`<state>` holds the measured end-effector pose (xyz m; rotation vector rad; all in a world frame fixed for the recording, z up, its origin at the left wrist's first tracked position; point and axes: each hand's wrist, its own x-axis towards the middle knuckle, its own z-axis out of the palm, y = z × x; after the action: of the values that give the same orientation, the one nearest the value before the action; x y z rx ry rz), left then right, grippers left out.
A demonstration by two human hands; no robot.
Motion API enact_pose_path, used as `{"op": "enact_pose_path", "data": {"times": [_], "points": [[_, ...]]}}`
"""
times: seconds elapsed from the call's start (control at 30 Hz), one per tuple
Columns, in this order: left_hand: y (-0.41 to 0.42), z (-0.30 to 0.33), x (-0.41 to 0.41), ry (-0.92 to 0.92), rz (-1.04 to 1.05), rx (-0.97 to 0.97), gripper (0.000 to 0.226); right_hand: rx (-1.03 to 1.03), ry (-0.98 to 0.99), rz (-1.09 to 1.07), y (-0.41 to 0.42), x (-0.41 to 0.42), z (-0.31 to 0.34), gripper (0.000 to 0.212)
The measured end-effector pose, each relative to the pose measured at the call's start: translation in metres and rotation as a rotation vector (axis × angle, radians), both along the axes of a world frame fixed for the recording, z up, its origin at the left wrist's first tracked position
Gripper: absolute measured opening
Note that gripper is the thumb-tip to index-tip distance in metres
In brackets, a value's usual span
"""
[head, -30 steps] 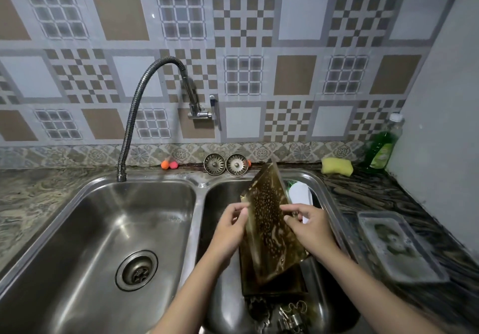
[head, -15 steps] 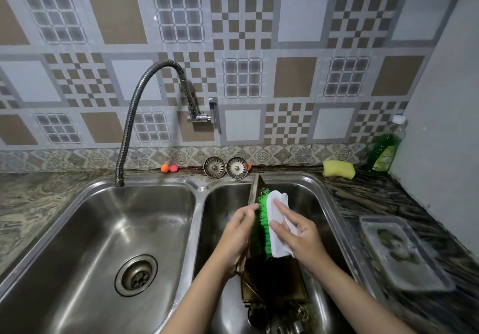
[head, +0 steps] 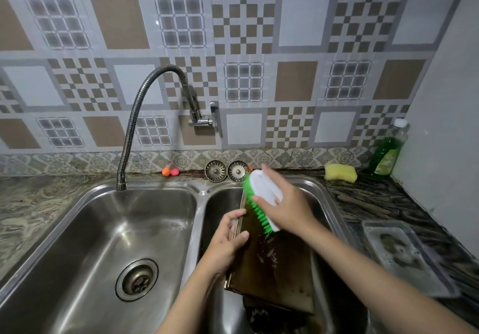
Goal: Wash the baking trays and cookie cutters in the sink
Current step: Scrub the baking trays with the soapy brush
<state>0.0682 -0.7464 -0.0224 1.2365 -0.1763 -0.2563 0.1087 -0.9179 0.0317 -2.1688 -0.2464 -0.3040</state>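
Note:
A dark brown baking tray point(head: 272, 271) stands tilted in the right sink basin point(head: 321, 199), its far edge raised. My left hand point(head: 228, 240) grips the tray's left rim, fingers on the outside and thumb on the inner face. My right hand point(head: 287, 206) holds a white scrub brush with green bristles point(head: 259, 201), bristles pressed against the tray's upper part. Another dark tray point(head: 261, 305) lies under it, and the things lower in the basin are too dark to make out.
The left basin point(head: 103, 243) has a drain and a flexible faucet point(head: 145, 116) above it. Two strainer plugs point(head: 226, 171) sit at the back rim. A yellow sponge point(head: 340, 172) and green soap bottle point(head: 387, 152) stand back right. A clear plastic tray point(head: 404, 256) rests on the right counter.
The tray was first held up with both hands. My right hand then took the brush, and the brush has moved up along the tray toward its far edge.

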Motion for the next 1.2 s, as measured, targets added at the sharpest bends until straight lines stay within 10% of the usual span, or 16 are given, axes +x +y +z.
{"op": "enact_pose_path", "data": {"times": [0.37, 0.67, 0.9, 1.03, 1.2], "points": [[0.013, 0.002, 0.007, 0.087, 0.004, -0.189, 0.081, -0.473, -0.042, -0.121, 0.000, -0.005, 0.014, 0.076], [0.006, -0.003, 0.005, 0.095, 0.010, -0.231, 0.060, -0.147, 0.046, 0.013, 0.002, -0.013, 0.006, 0.078], [0.006, 0.008, 0.010, 0.044, 0.089, -0.225, 0.085, -0.061, 0.068, -0.123, 0.005, -0.015, 0.007, 0.078], [0.018, 0.013, 0.025, 0.070, 0.266, -0.274, 0.055, -0.010, 0.098, 0.043, 0.031, -0.074, -0.032, 0.077], [0.026, 0.011, 0.019, 0.050, 0.271, -0.304, 0.060, 0.100, 0.175, -0.276, -0.019, -0.035, -0.057, 0.076]]}}
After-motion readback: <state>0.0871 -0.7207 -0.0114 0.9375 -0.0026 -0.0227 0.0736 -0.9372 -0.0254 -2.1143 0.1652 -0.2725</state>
